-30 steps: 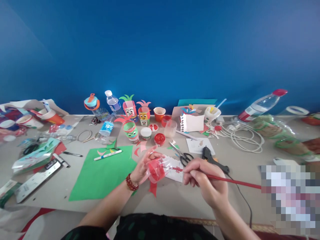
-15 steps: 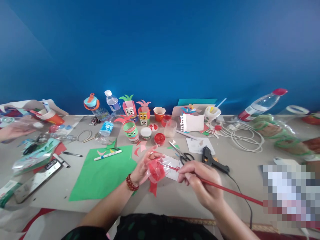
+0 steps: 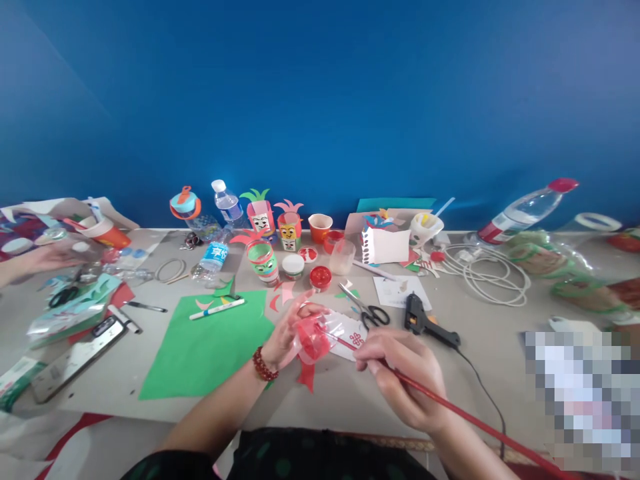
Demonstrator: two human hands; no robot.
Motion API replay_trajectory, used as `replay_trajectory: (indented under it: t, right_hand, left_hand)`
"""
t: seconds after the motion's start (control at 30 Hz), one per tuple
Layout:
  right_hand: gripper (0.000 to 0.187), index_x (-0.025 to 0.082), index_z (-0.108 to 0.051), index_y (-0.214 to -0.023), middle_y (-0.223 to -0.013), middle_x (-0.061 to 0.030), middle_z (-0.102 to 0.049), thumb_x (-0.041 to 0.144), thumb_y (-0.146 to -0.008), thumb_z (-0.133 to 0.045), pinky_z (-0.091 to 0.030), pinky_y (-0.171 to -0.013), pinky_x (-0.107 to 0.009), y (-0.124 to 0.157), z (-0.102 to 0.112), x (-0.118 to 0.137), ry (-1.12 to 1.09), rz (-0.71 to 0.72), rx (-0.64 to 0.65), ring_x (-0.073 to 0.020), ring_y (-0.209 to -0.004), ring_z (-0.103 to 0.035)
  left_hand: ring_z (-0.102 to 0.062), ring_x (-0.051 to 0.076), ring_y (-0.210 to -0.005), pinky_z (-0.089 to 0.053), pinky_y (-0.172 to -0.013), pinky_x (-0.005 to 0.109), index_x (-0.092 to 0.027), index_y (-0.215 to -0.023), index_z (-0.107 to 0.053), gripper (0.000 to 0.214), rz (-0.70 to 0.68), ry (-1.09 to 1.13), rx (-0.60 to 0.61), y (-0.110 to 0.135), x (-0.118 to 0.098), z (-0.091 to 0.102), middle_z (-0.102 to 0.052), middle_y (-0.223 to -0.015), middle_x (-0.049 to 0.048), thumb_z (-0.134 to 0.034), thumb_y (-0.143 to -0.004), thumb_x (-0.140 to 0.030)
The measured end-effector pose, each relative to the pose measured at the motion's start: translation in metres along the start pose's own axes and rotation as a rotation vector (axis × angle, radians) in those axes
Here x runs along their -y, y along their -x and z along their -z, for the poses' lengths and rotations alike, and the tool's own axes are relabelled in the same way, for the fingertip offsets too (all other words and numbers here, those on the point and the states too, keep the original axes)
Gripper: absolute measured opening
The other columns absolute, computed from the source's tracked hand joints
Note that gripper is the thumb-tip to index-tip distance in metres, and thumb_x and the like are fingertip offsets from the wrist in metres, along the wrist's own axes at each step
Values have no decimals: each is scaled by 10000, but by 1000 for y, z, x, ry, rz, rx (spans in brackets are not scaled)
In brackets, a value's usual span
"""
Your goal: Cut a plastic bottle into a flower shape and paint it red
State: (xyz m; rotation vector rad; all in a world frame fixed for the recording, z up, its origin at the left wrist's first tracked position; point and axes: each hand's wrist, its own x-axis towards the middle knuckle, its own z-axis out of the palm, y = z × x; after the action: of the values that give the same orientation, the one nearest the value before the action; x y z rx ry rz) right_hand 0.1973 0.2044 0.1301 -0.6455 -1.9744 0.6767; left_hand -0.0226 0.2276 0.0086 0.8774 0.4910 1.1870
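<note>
My left hand (image 3: 286, 338), a beaded bracelet on its wrist, grips a clear plastic cup (image 3: 314, 341) tipped on its side. Red paint shows on part of this cup. Pinched in my right hand (image 3: 405, 370) is a long red paintbrush (image 3: 453, 402), its tip at the cup's open side. Under the cup lies white paper with a red knot drawing (image 3: 357, 339), partly covered. A red paper strip (image 3: 307, 375) sticks out below the cup. Beyond my hands stand an open pot of red paint (image 3: 320, 277) and scissors (image 3: 367, 308).
Green paper (image 3: 205, 353) with a marker (image 3: 217, 309) lies to the left. Decorated paper cups (image 3: 263, 261) and bottles stand along the wall. A glue gun (image 3: 429, 323) with its cord and a coiled white cable (image 3: 493, 277) are at right. Another person's hand (image 3: 47, 260) reaches in from the left.
My right hand and the paintbrush have shifted slightly, and the brush's handle slopes down more steeply. More of the knot drawing shows. The other person's hand has moved a bottle rightward.
</note>
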Motion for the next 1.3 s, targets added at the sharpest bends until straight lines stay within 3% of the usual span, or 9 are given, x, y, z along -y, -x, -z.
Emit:
replay_trajectory:
  t: [0.13, 0.27, 0.47, 0.73, 0.9, 1.1, 1.3]
  right_hand:
    - [252, 200, -629, -931, -637, -27, -618, 53, -803, -469, -374, -489, -285, -1, 5, 4, -25, 73, 36, -161, -521, -538]
    - [279, 203, -636, -957, -670, -37, -640, 46, -800, -467, -414, -520, -297, -2, 3, -1, -12, 90, -7, -174, -554, -571]
    - [249, 200, -640, -910, -617, -22, -620, 57, -793, -473, -415, -487, -282, -3, 2, -2, 13, 95, 32, -166, -505, -558]
    - [261, 221, -648, -919, -663, -27, -650, 60, -824, -466, -455, -521, -298, -1, 4, -1, -29, 24, -53, -175, -558, -599]
    - [247, 211, -651, -909, -637, -27, -639, 68, -817, -472, -443, -502, -295, -2, 2, -3, -25, 60, -2, -172, -534, -584]
    - [248, 222, -650, -895, -651, -28, -646, 75, -824, -464, -449, -508, -304, -1, 4, -2, -36, 22, -44, -180, -546, -596]
    - [251, 206, -644, -915, -623, -27, -627, 61, -804, -472, -422, -489, -289, -5, -1, -6, 14, 107, 20, -164, -518, -554]
  left_hand:
    - [-558, 330, -1224, -420, -1065, 514, -255, -1461, -447, 937, 0, 4, -16, 0, 0, 0, -617, -1262, 148, -721, -694, -717]
    - [-569, 328, -1211, -428, -1051, 509, -267, -1467, -439, 941, 1, 10, 5, -1, 2, 0, -614, -1271, 145, -724, -692, -717]
    - [-571, 322, -1207, -419, -1059, 515, -257, -1459, -447, 935, 4, 7, -16, 0, -1, 0, -623, -1264, 148, -730, -692, -711]
    - [-561, 325, -1221, -399, -1081, 530, -275, -1457, -455, 931, 7, 11, -4, 0, -1, -3, -621, -1259, 135, -735, -684, -712]
    - [-566, 307, -1216, -396, -1089, 502, -264, -1454, -457, 937, -4, -6, -17, 0, -2, -2, -630, -1254, 137, -726, -684, -724]
    - [-566, 319, -1217, -401, -1079, 515, -266, -1449, -460, 932, 6, 4, -10, -1, -1, -2, -628, -1248, 134, -733, -681, -717]
    - [-554, 327, -1235, -408, -1076, 508, -260, -1460, -444, 935, -5, -2, 0, -1, -1, -1, -622, -1261, 144, -721, -693, -718]
